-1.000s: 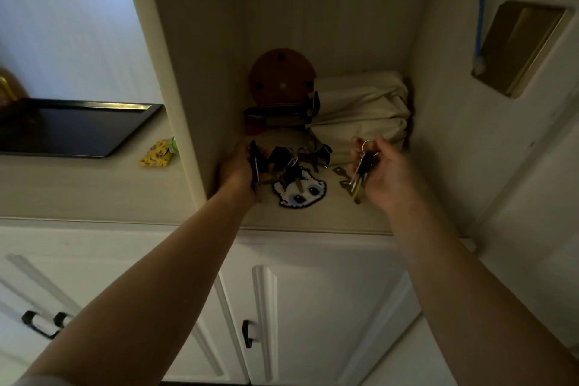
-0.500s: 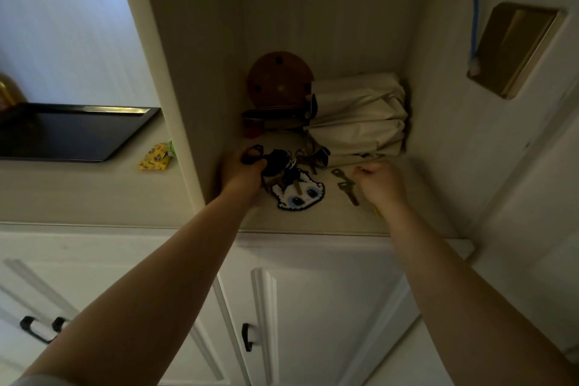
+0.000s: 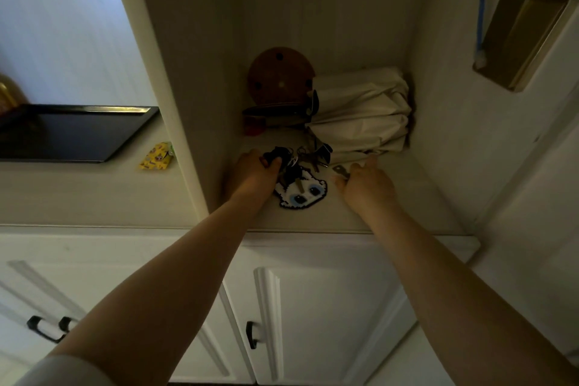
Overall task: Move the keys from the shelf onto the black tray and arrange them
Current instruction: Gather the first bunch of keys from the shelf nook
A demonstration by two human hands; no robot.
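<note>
Nearest: white cabinet doors (image 3: 313,307) with black handles below the shelf edge. Both bare forearms reach up and forward into the shelf (image 3: 407,197) compartment.

Left hand (image 3: 253,172): fingers curled closed around a black key fob (image 3: 275,155) at the left of the key bunch (image 3: 300,163); thumb lies against the fob. The rest of the bunch trails to the right of the fingers, lying on the shelf, with several metal keys and a black clip-like piece. Attached or adjoining: a flat white cartoon-face keychain (image 3: 302,194) with blue eyes, flat on the shelf, just right of the left wrist.

Right hand (image 3: 366,185): palm down, fingers loosely bent over the shelf. A single grey key (image 3: 341,171) lies at the fingertips, touching or nearly so; cannot tell whether it is gripped. Anything under the palm is hidden.

Farther back in the compartment: folded cream cloth bag (image 3: 360,110) at right, a round brown disc (image 3: 280,75) with holes leaning on the back wall, dark items in front of it.

Left of the divider, on the table (image 3: 78,191): small yellow packet (image 3: 156,157), print too small to read; beyond it the black tray (image 3: 72,131).

No legible writing anywhere.
</note>
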